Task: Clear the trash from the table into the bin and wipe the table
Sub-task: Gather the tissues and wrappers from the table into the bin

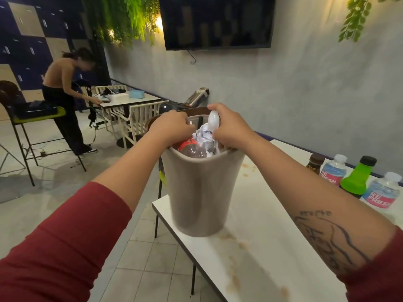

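Note:
A taupe plastic bin point(200, 192) stands on the white table point(261, 225), near its left edge. Inside lie crumpled white paper point(206, 136) and a clear plastic bottle with a red label point(192, 148). My left hand point(174, 126) reaches into the bin's mouth, fingers curled around the trash; what it holds is hidden. My right hand point(229, 127) hovers over the bin's right rim, shut on a white plastic spoon point(213, 120) whose bowl points up. Brown spill stains point(234, 280) mark the tabletop.
Several bottles stand along the table's right side: a brown-capped one point(315, 163), two labelled water bottles point(334, 173) point(385, 192) and a green one point(357, 177). A chair back point(174, 112) sits behind the bin. At far left a person point(65, 94) leans over another table, beside a stool point(32, 118).

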The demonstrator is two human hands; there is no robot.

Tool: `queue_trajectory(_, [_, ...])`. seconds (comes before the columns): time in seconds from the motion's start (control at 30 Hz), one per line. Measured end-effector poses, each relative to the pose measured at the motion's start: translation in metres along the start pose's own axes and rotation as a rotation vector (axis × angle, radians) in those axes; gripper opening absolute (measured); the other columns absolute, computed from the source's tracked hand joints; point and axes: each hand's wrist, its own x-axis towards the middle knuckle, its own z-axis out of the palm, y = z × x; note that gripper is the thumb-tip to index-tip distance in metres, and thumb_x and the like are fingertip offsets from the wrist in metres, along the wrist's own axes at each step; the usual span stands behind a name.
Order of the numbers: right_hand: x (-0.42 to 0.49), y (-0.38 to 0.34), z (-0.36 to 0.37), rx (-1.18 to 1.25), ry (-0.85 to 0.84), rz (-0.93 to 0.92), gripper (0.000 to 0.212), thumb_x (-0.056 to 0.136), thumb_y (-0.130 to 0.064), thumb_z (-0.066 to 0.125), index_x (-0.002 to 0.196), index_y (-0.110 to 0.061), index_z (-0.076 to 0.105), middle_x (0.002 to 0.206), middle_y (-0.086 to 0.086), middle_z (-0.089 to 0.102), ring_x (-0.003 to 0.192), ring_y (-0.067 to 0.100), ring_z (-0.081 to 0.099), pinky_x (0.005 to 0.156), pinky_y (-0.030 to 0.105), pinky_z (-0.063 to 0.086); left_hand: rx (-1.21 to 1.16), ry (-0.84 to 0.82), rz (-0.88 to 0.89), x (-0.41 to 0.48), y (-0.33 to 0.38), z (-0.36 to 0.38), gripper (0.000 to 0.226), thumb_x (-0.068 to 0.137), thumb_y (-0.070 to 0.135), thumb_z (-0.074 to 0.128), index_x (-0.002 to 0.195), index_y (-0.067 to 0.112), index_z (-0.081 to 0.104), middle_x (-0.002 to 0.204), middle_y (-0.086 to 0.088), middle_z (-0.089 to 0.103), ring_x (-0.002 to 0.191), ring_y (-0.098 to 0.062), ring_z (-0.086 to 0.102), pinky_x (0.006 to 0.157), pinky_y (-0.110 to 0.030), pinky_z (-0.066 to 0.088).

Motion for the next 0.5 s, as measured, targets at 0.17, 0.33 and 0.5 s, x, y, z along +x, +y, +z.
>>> queue_trajectory(0.17, [-0.006,-0.004,0.003,-0.114,0.089,0.004,0.038,0.088,-0.017,0.06,0.124,-0.016,0.049,0.112,0.005,0.057,0.085,0.017,0.047,0.066,0.023,0.037,-0.194,-0.141,0.022,-0.005,-0.004,-0.005,0.026,0.074,0.041,0.061,0.091,0.021,0.061,0.097,-0.004,0.061,0.092,-0.022,0.057,0.075,-0.033,0.049])
queue_trajectory(0.33, [-0.004,-0.001,0.007,-0.13,0.2,0.062,0.022,0.096,-0.018,0.045,0.105,-0.011,0.063,0.1,0.007,0.064,0.08,0.019,0.052,0.067,0.025,0.037,-0.402,-0.359,0.032,-0.006,-0.005,-0.011,0.041,0.062,0.037,0.066,0.101,0.026,0.058,0.11,-0.006,0.059,0.1,-0.023,0.057,0.084,-0.035,0.051])
queue_trajectory(0.5, [0.0,0.003,0.005,-0.015,0.148,0.084,0.038,0.087,-0.013,0.061,0.125,-0.013,0.057,0.11,0.007,0.062,0.105,0.025,0.059,0.082,0.027,0.044,-0.25,-0.646,0.042,-0.004,-0.006,-0.022,0.081,0.059,0.044,0.082,0.127,0.028,0.041,0.124,0.001,0.049,0.111,-0.022,0.052,0.098,-0.037,0.046])
